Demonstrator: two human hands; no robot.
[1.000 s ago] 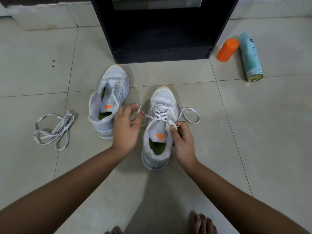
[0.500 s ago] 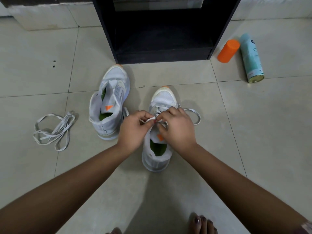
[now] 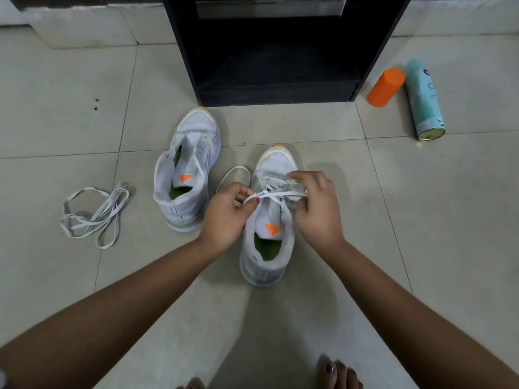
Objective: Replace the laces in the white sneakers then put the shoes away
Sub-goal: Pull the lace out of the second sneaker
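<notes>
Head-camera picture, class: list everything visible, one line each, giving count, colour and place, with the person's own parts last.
near sneaker: 1, white with orange tag and green insole, floor centre.
far sneaker: 1, white, same trim, floor to its left, further away.
threaded lace: 1, white, across the near sneaker's eyelets.
loose laces: 1 tangle, white, floor far left.
cabinet: 1, black, open-fronted, top centre.
orange container: 1, orange, floor right of the cabinet.
spray can: 1, pale teal, lying beside the container.
floor tiles: many, pale grey, throughout.
left hand: 1, pinching the threaded lace.
right hand: 1, gripping the lace's other side.
toes: bottom edge, painted nails.
</notes>
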